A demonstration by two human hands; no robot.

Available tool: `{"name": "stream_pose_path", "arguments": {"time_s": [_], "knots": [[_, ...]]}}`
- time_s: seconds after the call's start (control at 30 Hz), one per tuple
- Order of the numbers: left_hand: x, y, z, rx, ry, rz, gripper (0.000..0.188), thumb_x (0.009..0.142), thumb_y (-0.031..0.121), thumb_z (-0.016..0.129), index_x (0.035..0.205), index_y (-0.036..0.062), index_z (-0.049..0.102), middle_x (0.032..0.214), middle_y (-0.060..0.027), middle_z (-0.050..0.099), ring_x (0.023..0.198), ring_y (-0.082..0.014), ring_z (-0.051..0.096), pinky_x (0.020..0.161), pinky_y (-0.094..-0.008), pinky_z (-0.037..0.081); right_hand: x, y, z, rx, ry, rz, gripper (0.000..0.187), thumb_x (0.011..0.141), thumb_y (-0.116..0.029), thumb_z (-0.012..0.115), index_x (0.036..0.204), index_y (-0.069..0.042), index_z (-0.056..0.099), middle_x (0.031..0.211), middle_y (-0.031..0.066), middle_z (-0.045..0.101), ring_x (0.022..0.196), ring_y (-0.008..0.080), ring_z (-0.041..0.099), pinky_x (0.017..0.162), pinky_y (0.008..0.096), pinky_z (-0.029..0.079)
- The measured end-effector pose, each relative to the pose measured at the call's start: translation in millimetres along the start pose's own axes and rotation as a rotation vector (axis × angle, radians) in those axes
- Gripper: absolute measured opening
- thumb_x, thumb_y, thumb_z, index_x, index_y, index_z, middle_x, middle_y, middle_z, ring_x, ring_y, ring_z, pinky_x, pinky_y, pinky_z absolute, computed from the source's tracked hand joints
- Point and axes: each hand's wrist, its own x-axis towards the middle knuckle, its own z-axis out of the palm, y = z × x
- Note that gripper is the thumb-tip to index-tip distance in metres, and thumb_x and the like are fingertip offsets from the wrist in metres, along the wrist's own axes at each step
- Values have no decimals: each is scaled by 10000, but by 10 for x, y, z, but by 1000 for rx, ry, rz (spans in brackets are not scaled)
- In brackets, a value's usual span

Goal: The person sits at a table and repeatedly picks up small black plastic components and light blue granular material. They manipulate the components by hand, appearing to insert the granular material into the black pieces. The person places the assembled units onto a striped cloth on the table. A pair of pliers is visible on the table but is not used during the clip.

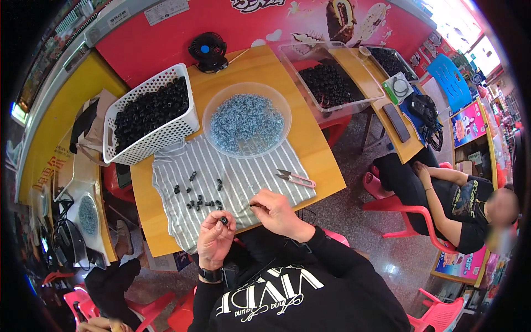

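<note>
My left hand (214, 238) is closed on a small black cylindrical plastic part (224, 220), its round end facing up. Just to the right, my right hand (277, 213) is pinched, with a tiny dark bit at its fingertips that is too small to name. Both hands hover over the front edge of a grey-and-white striped cloth (238, 177). Several loose black parts (200, 202) lie on the cloth beyond my left hand. Pink-handled thread snips (296, 178) rest on the cloth to the right. A round translucent bowl (207, 130) holds many small bluish clear pieces.
A white perforated basket (157, 145) full of black parts stands at the left. Behind is a small black fan (208, 51). A clear bin (345, 105) of black parts sits to the right. A person (442, 205) sits on a pink chair (406, 213) at the right.
</note>
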Motion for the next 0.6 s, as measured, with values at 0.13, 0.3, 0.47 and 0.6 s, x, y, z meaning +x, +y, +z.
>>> {"name": "stream_pose_path", "arguments": {"time_s": [0.13,0.3,0.47,0.6], "knots": [[-23,5,16,-2,13,0,244,898,122,707,1099,7,628,1003,-106,607,867,-204,574,731,-282,454,11,-22,22,7,-15,11,123,801,47,679,910,8,637,769,121,584,659,244,612,585,336,458],[-62,17,1,-23,15,-12,256,904,123,701,1119,4,628,1009,-114,617,881,-212,582,767,-295,462,-13,-44,60,45,-22,39,101,820,32,681,912,7,645,762,112,583,661,222,606,585,328,454],[-86,45,-73,-29,-4,18,259,908,112,693,1126,-11,625,1012,-134,640,888,-219,593,789,-310,471,-2,-114,30,117,-16,92,76,833,4,665,902,6,633,779,136,604,691,250,612,625,340,468],[70,4,-24,-37,26,34,248,906,117,692,1093,-21,605,988,-117,632,867,-208,582,762,-302,471,87,-284,-259,292,63,220,44,900,-13,666,932,12,647,785,-14,575,722,35,524,617,224,425]]}}
